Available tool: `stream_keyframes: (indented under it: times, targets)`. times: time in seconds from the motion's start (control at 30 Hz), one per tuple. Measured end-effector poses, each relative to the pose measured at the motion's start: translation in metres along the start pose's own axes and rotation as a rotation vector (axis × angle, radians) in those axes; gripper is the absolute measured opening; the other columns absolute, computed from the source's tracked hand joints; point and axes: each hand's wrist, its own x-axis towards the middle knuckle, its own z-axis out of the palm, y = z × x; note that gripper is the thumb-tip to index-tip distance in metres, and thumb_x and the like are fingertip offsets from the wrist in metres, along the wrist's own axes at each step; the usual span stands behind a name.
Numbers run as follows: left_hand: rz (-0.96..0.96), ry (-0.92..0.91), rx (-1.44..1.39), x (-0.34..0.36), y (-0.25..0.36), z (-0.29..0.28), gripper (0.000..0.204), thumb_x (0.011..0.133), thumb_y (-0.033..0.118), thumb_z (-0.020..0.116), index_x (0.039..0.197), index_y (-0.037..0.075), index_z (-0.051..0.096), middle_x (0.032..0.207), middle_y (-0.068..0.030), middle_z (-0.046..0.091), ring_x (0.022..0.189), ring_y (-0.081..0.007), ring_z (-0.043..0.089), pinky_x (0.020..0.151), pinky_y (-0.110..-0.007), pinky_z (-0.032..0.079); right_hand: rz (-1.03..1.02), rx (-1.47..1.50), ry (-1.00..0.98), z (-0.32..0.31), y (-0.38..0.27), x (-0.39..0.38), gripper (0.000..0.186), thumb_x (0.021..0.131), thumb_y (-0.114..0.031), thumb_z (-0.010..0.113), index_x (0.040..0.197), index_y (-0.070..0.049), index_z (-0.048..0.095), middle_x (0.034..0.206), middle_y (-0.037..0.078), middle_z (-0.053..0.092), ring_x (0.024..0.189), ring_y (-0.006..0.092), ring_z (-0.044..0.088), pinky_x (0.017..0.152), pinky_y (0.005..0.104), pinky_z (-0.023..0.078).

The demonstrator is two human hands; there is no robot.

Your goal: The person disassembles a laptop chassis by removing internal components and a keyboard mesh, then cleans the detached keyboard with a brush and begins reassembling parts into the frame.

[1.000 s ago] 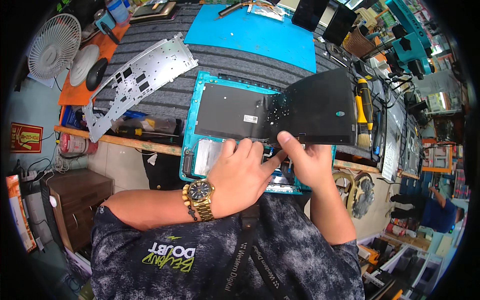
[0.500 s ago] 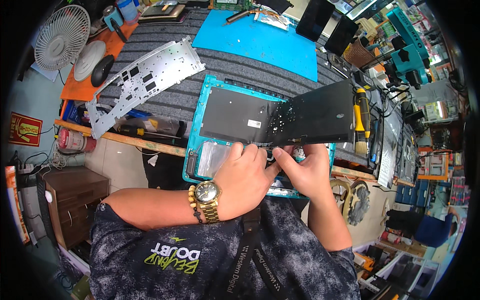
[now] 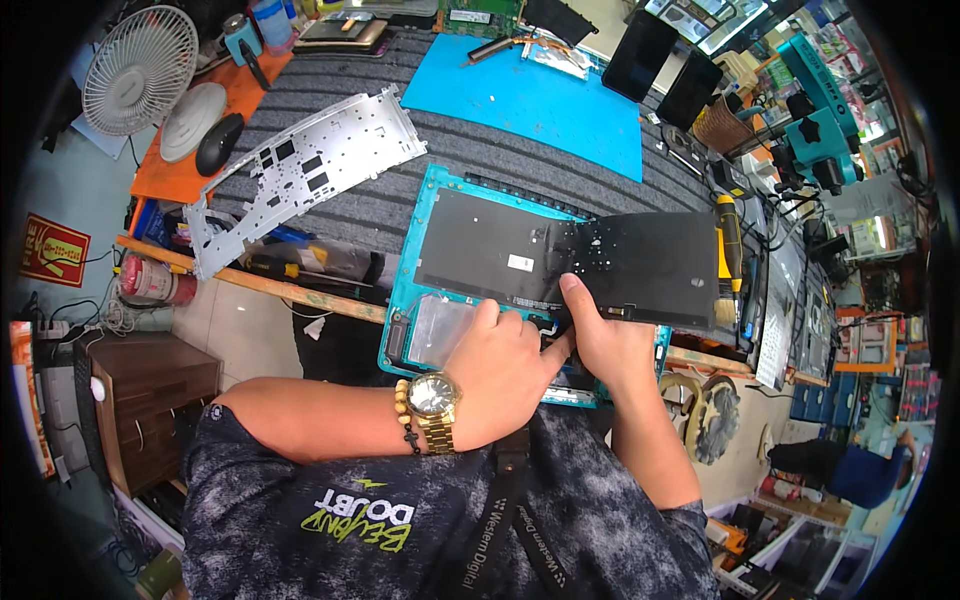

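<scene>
Close work over a teal plastic laptop casing (image 3: 408,265).
Jutting rightward off the casing, a thin black sheet (image 3: 640,268) is pinched in the right hand (image 3: 615,348); over the casing's near side the left hand (image 3: 500,365) curls, its hold I can't tell.

This is an electronics repair workshop. A desk (image 3: 470,145) with a grey ribbed cover carries a blue work mat (image 3: 530,105), an opened teal laptop shell (image 3: 411,245), a bare metal frame (image 3: 330,150) full of cut-outs and a green circuit board (image 3: 480,14). A yellow-and-black tool (image 3: 728,240) and a brush (image 3: 726,309) lie at the right. Beyond stand blue bins (image 3: 826,396) and crowded shelves (image 3: 918,365).
</scene>
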Motion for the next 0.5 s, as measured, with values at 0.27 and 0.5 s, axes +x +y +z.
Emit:
stream_keyframes:
  times: [0.27,0.5]
  targets:
    - [-0.025,-0.003,-0.032,0.000,0.000,-0.003,0.017,0.094,0.023,0.072,0.108,0.014,0.078,0.082,-0.0037,0.066,0.084,-0.0263,0.065,0.081,-0.049,0.038,-0.206,-0.199,-0.126,-0.001,0.004,0.004,0.023,0.101,-0.021,0.081,0.104,0.001,0.079,0.093,0.013,0.080,0.083,0.0299,0.075,0.078,0.0447,0.059]
    - [-0.050,-0.005,-0.046,-0.002,0.002,-0.003,0.015,0.094,0.027,0.077,0.100,0.013,0.078,0.088,-0.0057,0.067,0.087,-0.0281,0.067,0.078,-0.051,0.039,-0.035,0.096,-0.099,0.016,-0.007,0.008,0.015,0.099,-0.014,0.076,0.101,0.001,0.076,0.092,0.015,0.077,0.081,0.0336,0.072,0.077,0.0476,0.057]
